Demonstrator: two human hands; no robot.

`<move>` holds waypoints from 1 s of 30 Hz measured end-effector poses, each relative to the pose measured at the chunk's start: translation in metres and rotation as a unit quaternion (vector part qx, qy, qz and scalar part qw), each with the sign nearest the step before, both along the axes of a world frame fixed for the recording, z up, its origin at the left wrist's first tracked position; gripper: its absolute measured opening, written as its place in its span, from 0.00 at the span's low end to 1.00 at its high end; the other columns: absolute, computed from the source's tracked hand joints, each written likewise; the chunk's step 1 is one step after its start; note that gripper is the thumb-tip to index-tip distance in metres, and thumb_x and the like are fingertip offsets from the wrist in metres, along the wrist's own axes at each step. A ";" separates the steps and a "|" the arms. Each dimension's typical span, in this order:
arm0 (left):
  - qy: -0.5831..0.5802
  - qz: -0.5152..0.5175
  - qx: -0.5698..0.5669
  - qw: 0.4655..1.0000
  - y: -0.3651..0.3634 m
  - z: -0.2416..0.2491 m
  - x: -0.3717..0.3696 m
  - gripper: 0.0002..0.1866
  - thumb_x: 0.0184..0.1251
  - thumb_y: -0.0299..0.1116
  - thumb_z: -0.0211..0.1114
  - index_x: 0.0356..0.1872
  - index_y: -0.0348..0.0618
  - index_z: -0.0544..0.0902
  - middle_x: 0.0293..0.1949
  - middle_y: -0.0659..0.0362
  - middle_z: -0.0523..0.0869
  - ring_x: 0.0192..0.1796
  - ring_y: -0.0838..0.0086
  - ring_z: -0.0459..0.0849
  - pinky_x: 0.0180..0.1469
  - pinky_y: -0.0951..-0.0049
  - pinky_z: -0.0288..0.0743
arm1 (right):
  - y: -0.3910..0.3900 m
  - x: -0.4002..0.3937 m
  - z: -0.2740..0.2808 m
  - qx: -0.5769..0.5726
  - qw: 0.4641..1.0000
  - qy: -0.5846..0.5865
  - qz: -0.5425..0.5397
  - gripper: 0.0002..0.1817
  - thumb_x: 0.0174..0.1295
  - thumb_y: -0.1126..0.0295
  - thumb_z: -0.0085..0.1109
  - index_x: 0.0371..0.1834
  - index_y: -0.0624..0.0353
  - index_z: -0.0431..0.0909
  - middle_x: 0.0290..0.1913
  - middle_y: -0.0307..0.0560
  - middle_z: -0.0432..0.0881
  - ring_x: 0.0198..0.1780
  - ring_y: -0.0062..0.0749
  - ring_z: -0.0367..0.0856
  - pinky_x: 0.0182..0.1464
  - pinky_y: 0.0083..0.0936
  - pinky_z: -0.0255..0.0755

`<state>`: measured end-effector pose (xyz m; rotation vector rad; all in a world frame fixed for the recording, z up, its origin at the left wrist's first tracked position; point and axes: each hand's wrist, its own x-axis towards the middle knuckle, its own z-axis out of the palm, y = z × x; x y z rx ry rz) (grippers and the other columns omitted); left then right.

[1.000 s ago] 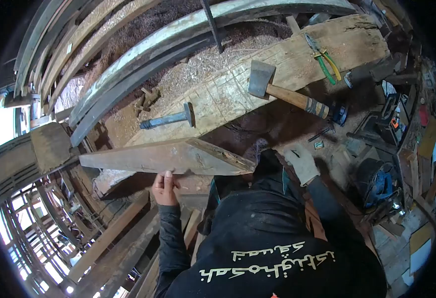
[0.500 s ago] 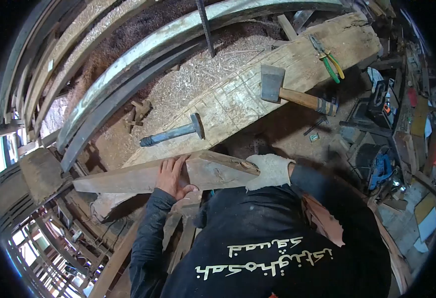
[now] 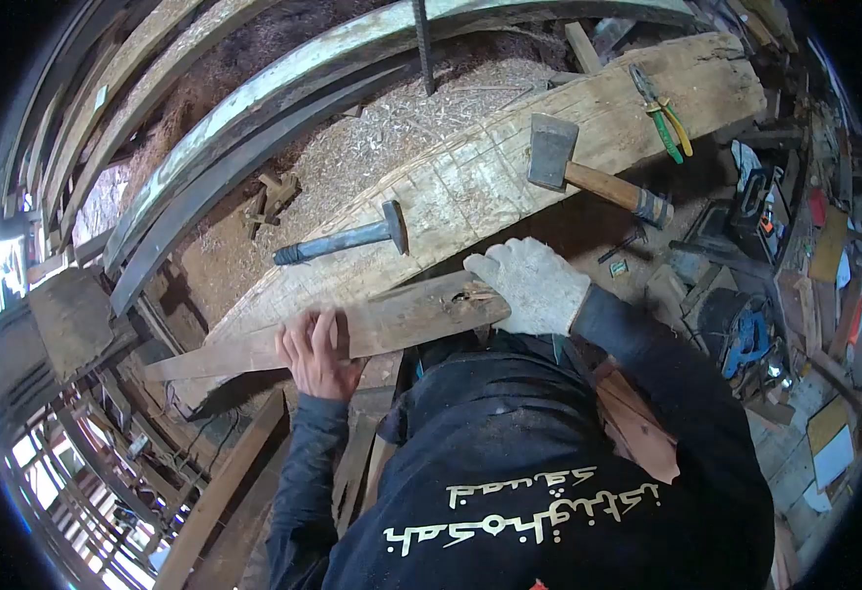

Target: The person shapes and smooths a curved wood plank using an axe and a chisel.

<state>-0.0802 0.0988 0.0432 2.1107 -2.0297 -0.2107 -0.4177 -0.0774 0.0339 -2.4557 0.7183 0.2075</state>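
A wooden board [image 3: 402,317] lies across in front of my body, tapering to a thin tip at the left. My bare left hand [image 3: 318,356] grips it near the middle, with fingers over its upper face. At the right end, my right hand [image 3: 539,290] in a white work glove holds the board beside a rough, splintered hollow. Part of the gloved grip is hidden. Just beyond the board, a hammer [image 3: 352,239] with a dark handle rests on a thick timber plank [image 3: 451,202]. An axe [image 3: 588,175] with a wooden handle lies farther right on that plank.
Pliers [image 3: 663,113] with green and yellow handles lie toward the plank's far end. Long curved timbers [image 3: 284,93] run behind, with wood shavings [image 3: 382,138] between. A blue power tool [image 3: 748,339] and a black toolbox [image 3: 753,202] stand among clutter at the right.
The board has turned in my hands, its right end now higher and showing a different face. My gloved hand has moved up at that end; my left hand has shifted slightly left.
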 end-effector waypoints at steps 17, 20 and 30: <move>-0.001 -0.074 0.083 0.994 0.013 -0.054 -0.009 0.53 0.32 0.30 0.84 0.72 0.60 0.78 0.63 0.58 0.82 0.66 0.55 0.79 0.75 0.48 0.65 | -0.007 -0.065 0.020 -0.233 0.937 -0.059 -0.255 0.37 0.58 0.51 0.78 0.67 0.55 0.77 0.62 0.51 0.82 0.68 0.51 0.77 0.70 0.48 0.66; -0.007 -0.069 0.070 0.995 0.013 -0.057 -0.008 0.51 0.33 0.28 0.81 0.71 0.58 0.78 0.61 0.57 0.83 0.64 0.55 0.79 0.73 0.49 0.65 | -0.036 -0.090 -0.001 -0.323 0.891 0.117 -0.299 0.27 0.57 0.55 0.78 0.56 0.52 0.78 0.51 0.47 0.82 0.57 0.43 0.84 0.52 0.45 0.78; 0.009 -0.131 0.069 0.989 0.004 -0.052 0.002 0.48 0.40 0.40 0.84 0.71 0.54 0.77 0.54 0.53 0.81 0.61 0.55 0.79 0.76 0.44 0.60 | -0.023 -0.048 -0.015 0.063 0.885 0.005 -0.462 0.32 0.57 0.44 0.76 0.52 0.63 0.86 0.47 0.66 0.90 0.51 0.64 0.89 0.54 0.51 0.82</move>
